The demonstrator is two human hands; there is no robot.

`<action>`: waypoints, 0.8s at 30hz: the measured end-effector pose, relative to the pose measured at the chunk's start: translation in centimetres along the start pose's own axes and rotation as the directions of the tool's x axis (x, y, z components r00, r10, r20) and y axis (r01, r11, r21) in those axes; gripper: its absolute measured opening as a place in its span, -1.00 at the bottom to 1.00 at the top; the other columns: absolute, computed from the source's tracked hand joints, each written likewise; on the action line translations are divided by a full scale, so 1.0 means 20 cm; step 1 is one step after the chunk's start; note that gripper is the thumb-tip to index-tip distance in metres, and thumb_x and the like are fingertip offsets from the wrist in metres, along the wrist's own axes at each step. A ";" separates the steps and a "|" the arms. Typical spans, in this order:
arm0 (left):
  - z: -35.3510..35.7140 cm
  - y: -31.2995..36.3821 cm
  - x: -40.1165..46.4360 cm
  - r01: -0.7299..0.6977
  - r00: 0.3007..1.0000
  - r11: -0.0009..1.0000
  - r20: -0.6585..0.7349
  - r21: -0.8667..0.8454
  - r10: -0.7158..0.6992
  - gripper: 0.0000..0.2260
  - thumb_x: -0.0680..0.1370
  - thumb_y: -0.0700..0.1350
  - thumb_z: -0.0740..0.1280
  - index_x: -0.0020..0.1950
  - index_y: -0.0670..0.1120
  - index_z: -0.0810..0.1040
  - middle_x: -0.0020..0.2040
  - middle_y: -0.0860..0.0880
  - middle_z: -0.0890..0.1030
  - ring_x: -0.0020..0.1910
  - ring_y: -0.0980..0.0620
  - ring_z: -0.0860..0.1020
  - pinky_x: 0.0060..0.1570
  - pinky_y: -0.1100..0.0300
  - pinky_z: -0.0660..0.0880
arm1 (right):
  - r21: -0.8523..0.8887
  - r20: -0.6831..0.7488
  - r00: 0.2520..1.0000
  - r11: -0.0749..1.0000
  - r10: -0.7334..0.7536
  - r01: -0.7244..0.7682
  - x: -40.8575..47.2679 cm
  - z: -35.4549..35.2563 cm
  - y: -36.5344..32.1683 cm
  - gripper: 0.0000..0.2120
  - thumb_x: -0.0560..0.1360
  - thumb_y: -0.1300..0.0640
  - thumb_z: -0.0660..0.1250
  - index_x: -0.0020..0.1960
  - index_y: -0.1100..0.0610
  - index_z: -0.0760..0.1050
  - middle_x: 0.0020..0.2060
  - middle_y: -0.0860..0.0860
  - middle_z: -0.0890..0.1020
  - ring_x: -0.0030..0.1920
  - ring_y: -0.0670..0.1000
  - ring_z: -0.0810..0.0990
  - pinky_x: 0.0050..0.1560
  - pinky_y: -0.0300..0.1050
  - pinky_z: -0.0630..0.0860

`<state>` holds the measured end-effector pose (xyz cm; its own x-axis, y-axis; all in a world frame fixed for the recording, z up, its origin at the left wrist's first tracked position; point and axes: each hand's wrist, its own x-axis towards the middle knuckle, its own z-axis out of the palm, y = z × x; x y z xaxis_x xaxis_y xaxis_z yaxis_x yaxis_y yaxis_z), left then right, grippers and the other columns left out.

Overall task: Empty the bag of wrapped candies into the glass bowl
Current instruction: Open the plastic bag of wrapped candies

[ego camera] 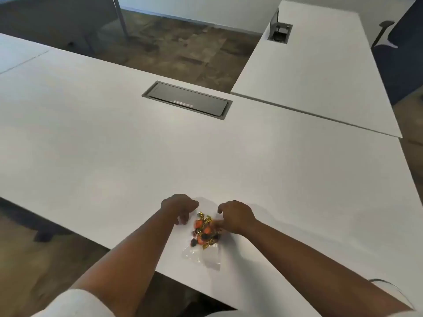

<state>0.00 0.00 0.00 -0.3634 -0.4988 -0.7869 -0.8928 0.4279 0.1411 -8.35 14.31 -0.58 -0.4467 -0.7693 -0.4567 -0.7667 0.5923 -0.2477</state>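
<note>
A clear plastic bag (203, 255) lies flat on the white table (297, 179) near its front edge. Inside it sits a heap of wrapped candies (203, 229) in gold, orange and dark wrappers. My left hand (179, 208) is curled down on the bag's far left side, fingers pinching the plastic. My right hand (235, 217) grips the bag's far right side, with its fingers against the candies. A thin curved glass rim (386, 283), which looks like the bowl's, shows at the lower right, mostly hidden behind my right forearm.
A grey closed cable hatch (187, 100) is set into the table further back. A second white table (315, 65) with an open cable box (280, 30) joins at the right. A dark blue chair (402, 53) stands at the far right.
</note>
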 end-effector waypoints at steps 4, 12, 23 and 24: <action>0.04 -0.03 0.00 0.048 0.960 0.990 0.279 -0.135 -0.008 -0.56 0.43 0.25 0.32 -0.24 -0.16 0.53 -0.31 -0.05 0.60 -0.30 -0.01 0.56 -0.15 0.11 0.51 | 0.080 0.053 0.997 0.995 0.054 -0.058 -0.01 0.08 0.01 -0.59 0.45 -0.06 0.33 0.20 0.16 0.49 0.15 0.13 0.56 0.16 0.15 0.53 0.08 -0.03 0.49; 0.10 -0.03 -0.01 -0.025 0.954 0.979 0.286 -0.203 0.084 -0.87 0.45 -0.15 0.44 -0.12 -0.16 0.53 -0.03 -0.11 0.66 -0.13 -0.01 0.60 0.03 0.07 0.54 | 0.154 0.005 0.997 0.985 0.081 -0.081 0.01 0.12 0.03 -0.69 0.49 0.01 0.29 0.15 0.16 0.48 0.12 0.13 0.56 0.13 0.14 0.54 0.02 -0.05 0.47; -0.03 0.18 -0.04 -0.122 0.973 0.916 0.136 -0.382 0.187 -0.84 0.45 -0.24 0.43 -0.26 -0.16 0.47 -0.28 -0.04 0.50 -0.64 0.17 0.54 -0.57 0.36 0.51 | 0.465 -0.225 0.970 0.865 -0.093 0.191 -0.11 -0.09 0.12 -0.78 0.40 0.02 0.43 -0.04 0.13 0.56 -0.13 0.02 0.64 -0.08 0.04 0.58 0.04 0.02 0.55; -0.04 0.20 -0.05 -0.126 0.974 0.913 0.126 -0.388 0.188 -0.82 0.45 -0.24 0.43 -0.28 -0.15 0.46 -0.29 -0.04 0.49 -0.61 0.16 0.54 -0.54 0.35 0.50 | 0.452 -0.233 0.962 0.860 -0.144 0.238 -0.13 -0.11 0.13 -0.73 0.36 -0.04 0.47 -0.06 0.11 0.56 -0.17 -0.04 0.60 -0.12 0.01 0.55 0.01 -0.01 0.54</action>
<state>-3.48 1.55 1.85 -0.4881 -0.3108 -0.8156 -0.8727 0.1608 0.4610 -10.11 17.31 1.91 -0.4269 -0.8810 -0.2042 -0.5574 0.4341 -0.7077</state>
